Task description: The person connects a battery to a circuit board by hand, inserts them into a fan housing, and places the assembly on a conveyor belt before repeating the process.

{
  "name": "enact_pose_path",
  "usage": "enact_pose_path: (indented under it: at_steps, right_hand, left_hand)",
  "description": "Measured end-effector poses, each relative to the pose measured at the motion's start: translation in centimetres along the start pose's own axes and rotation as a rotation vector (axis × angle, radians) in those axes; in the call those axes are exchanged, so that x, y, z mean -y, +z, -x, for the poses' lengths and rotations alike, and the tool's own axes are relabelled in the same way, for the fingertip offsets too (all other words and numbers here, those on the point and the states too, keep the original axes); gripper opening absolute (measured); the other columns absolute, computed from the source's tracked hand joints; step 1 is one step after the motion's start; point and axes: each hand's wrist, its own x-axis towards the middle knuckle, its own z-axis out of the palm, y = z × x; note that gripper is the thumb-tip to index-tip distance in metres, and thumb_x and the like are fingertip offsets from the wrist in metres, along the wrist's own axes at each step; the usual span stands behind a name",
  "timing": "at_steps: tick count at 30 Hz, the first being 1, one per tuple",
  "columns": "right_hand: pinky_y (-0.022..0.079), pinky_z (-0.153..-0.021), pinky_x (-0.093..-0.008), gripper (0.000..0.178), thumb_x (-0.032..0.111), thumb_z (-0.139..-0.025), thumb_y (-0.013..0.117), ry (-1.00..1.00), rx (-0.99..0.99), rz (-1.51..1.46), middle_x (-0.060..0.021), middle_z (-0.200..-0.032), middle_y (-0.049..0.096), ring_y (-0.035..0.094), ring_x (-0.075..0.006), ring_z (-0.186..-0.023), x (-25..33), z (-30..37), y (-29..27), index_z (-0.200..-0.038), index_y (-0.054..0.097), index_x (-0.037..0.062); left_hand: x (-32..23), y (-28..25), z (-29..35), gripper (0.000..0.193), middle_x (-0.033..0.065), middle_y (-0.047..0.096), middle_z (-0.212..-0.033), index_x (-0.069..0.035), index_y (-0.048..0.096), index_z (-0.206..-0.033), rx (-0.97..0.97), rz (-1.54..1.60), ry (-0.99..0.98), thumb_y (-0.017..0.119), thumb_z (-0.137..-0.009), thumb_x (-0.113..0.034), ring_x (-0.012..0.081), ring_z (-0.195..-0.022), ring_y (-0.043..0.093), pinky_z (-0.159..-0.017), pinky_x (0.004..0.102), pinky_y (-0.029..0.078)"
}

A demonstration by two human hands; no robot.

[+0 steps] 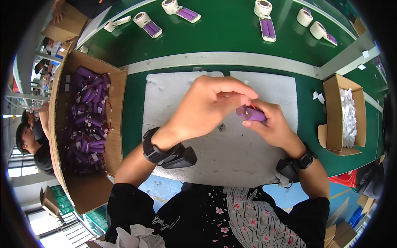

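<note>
My right hand point(273, 124) grips a purple battery pack point(255, 115), its fingers and thumb wrapped round the cells so that the round ends face left. A short red wire point(252, 106) shows at the top of the pack. Bent over those ends, my left hand point(209, 103) has its thumb and fingertips closed together close to the wire. What is pinched there, if anything, is hidden by the fingers. Both hands are above a white foam mat point(186, 165) on the green bench.
A cardboard box point(118, 82) of purple battery packs with wires stands at the left. At the right, a smaller box point(331, 103) contains white paper pieces. Beyond a metal rail point(223, 58), several white devices point(263, 8) with purple cells lie on green surface. People work at far left.
</note>
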Motion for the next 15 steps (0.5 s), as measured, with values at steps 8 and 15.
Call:
enact_pose_path:
  at_steps: [8,15]
  right_hand:
    - [0.048,-0.078,-0.0304,0.041,0.010,-0.084,0.070,-0.127,-0.236,0.062,-0.0134,-0.105,0.062,0.061,-0.0210,-0.087,-0.2,-0.6,0.5,-0.121,0.055,-0.0021]
    - [0.049,-0.071,-0.0322,0.048,0.007,-0.083,0.070,-0.205,-0.370,0.146,-0.0134,-0.098,0.060,0.060,-0.0250,-0.081,0.0,-0.2,0.3,-0.127,0.053,-0.0007]
  left_hand:
    - [-3.6,0.6,9.8,0.031,0.0281,0.046,-0.135,-0.002,0.058,-0.115,0.069,0.220,0.030,0.067,-0.086,-0.007,0.0359,-0.111,0.060,-0.091,0.0429,0.052]
    - [0.0,6.2,3.1,0.057,0.0163,0.045,-0.131,-0.005,0.041,-0.136,-0.365,0.373,-0.104,0.068,-0.087,-0.008,0.0274,-0.113,0.055,-0.095,0.0395,0.046]
